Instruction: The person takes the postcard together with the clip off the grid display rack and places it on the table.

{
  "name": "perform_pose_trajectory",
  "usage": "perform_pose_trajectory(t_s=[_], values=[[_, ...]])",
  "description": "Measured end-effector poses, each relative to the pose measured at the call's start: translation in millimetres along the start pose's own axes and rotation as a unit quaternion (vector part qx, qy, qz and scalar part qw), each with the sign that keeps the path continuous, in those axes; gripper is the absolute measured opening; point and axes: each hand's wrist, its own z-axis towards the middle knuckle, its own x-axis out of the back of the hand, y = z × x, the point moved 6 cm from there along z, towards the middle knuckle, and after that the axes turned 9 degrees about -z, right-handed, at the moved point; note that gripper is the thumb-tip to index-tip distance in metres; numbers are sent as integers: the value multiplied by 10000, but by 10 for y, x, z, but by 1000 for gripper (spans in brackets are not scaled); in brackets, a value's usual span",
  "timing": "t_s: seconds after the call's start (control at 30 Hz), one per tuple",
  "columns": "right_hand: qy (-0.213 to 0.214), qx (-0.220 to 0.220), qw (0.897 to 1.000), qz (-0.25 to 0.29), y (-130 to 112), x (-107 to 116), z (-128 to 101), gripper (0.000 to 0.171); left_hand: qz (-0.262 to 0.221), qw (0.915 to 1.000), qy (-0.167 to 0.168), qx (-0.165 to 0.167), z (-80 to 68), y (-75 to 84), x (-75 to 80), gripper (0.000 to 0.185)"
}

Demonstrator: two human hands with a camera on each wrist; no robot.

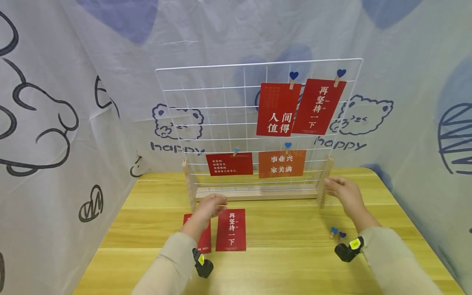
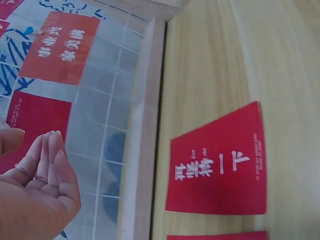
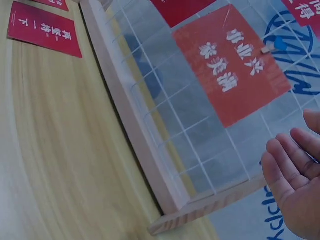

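A white wire grid [image 1: 221, 102] stands in a wooden base [image 1: 258, 194] on the yellow table. Two red cards [image 1: 278, 108] [image 1: 318, 106] hang from blue heart clips at its top right. A red card [image 1: 229, 164] and an orange card [image 1: 282, 164] hang lower. My left hand [image 1: 214, 205] hovers by the base's left end, fingers relaxed and holding nothing [image 2: 37, 190]. My right hand [image 1: 337, 186] is open beside the right wooden upright [image 1: 326, 182]; whether it touches I cannot tell [image 3: 295, 185]. Two loose red cards [image 1: 231, 229] [image 1: 200, 239] lie under my left arm.
Two blue heart clips [image 1: 337, 233] lie on the table by my right wrist. White printed cloth [image 1: 55, 123] hangs close on the left, back and right. The table's front half [image 1: 287, 262] is bare wood.
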Motion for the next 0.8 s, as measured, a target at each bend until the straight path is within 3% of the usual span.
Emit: perform_pose_trajectory(t_s=[0.07, 0.13, 0.23, 0.3, 0.37, 0.53, 0.63, 0.8], values=[[-37, 12, 9999, 158, 113, -1, 160, 39, -71, 10000, -61, -4, 11, 43, -23, 28], [-130, 164, 9984, 522, 53, -14, 217, 38, -168, 9998, -83, 16, 29, 82, -44, 28], [-184, 417, 9953, 854, -110, -36, 252, 34, -279, 9996, -99, -11, 56, 149, -78, 28], [-291, 436, 9936, 1005, -337, -56, 159, 33, -358, 9993, -74, -22, 76, 191, -98, 27], [-310, 566, 9915, 1131, -367, -75, 227, 31, -423, 9990, -98, -58, 93, 236, -123, 26], [-157, 526, 9957, 744, -351, -131, 482, 36, -548, 9981, -242, -172, 138, 348, -193, 26], [-81, 594, 9972, 451, -758, -149, 295, 41, -622, 9972, -304, -272, 157, 426, -225, 27], [-178, 669, 9975, -145, -1900, -192, -421, 49, -777, 9954, -365, -418, 172, 550, -268, 29]])
